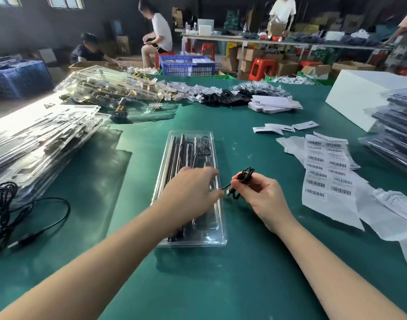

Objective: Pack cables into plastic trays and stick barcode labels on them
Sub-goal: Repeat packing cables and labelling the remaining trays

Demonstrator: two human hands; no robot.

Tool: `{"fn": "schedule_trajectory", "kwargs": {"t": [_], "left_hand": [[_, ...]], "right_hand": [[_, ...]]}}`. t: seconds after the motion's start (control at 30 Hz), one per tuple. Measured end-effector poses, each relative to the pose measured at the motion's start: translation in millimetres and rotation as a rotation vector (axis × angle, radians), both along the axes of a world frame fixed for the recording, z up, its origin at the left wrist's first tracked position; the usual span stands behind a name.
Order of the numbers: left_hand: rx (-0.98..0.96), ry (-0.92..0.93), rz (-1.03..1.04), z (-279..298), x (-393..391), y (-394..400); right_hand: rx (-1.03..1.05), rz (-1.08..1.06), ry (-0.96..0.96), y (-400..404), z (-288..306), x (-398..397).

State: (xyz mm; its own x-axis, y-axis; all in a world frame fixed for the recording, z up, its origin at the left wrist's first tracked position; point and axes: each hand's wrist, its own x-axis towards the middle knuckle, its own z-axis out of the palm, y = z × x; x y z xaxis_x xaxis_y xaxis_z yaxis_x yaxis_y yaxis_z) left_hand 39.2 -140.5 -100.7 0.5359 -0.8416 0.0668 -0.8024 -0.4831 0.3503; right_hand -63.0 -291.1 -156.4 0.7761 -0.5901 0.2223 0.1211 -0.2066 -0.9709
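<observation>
Your right hand [262, 197] pinches a small coiled black cable [244, 175] just right of the clear plastic tray [218, 227] on the green table [244, 273]. Your left hand [191, 192] reaches over the tray, palm down, fingertips pinching the cable's loose end. Barcode label sheets [329, 172] lie to the right.

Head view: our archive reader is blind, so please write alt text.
A right hand grips a coiled black cable beside a clear plastic tray on a green table, while the left hand pinches the cable's end. Barcode label sheets lie right.
</observation>
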Motion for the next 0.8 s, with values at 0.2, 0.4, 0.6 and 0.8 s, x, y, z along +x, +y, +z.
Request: {"fn": "schedule_trajectory", "kwargs": {"t": [0.2,0.4,0.6,0.8], "left_hand": [[0.289,-0.089,0.046,-17,-56,30],[0.14,-0.174,0.023,-13,-38,36],[0.242,-0.446,-0.072,-21,-40,43],[0.106,-0.313,-0.111,-1,-6,56]], "right_hand": [[-0.045,-0.052,0.038,1,-2,-1],[-0.359,-0.184,0.009,3,-8,-5],[-0.661,-0.074,0.003,13,-7,-4],[-1.084,0.037,0.031,34,3,-1]]}}
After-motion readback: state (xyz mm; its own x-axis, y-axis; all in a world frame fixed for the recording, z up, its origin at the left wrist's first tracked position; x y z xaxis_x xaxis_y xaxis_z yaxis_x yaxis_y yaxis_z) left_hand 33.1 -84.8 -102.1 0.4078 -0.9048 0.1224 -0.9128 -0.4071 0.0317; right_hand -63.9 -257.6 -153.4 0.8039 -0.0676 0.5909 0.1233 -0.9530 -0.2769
